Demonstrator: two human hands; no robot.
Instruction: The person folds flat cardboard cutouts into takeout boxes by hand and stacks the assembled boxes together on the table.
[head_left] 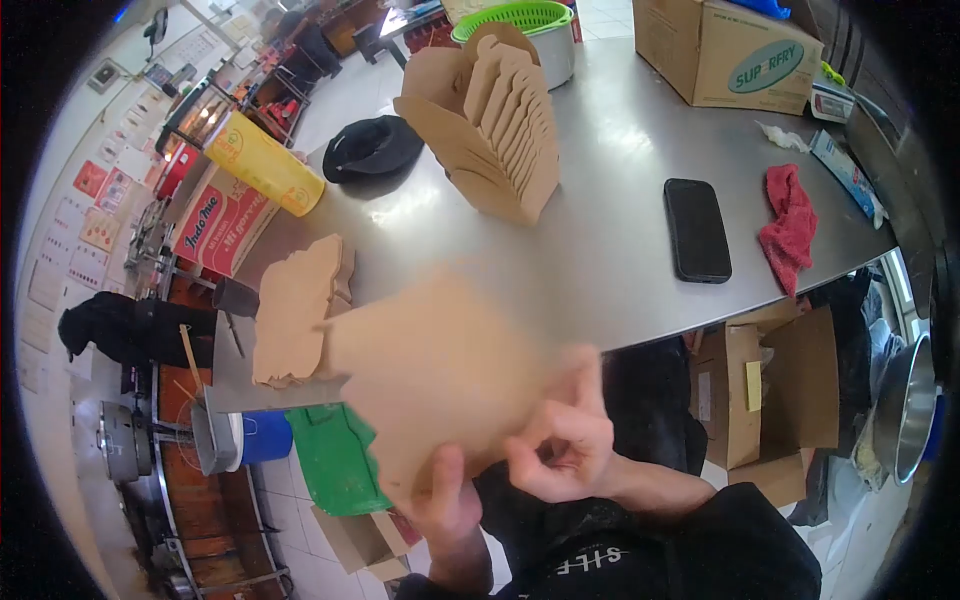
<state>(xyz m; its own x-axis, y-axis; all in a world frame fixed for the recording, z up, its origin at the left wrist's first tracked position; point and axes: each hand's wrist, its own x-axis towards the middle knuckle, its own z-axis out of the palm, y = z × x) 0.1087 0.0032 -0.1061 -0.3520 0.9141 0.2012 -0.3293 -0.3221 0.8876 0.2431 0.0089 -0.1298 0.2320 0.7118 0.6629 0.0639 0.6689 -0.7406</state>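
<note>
**Some folded, some flat**

Left hand (447, 505) and right hand (568, 440) half-curled, gripping blurred cardboard sheet (440, 360) at 7 o'clock, looks unfolded. Folded cartons (515, 135) nested at 12; flat cardboard stack (290, 315) at 9, unfolded.

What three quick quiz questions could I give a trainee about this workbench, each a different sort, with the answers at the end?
1. What do the left hand and right hand hold between them?
A: a smartphone
B: a brown cardboard blank
C: a metal bowl

2. True or false: from the wearer's view, the red cloth lies to the right of the black smartphone.

3. Fill in the word: the green oval on the large cardboard box at the far side of the steel table reads ____.

Key: 1. B; 2. True; 3. SUPERFRY
</note>
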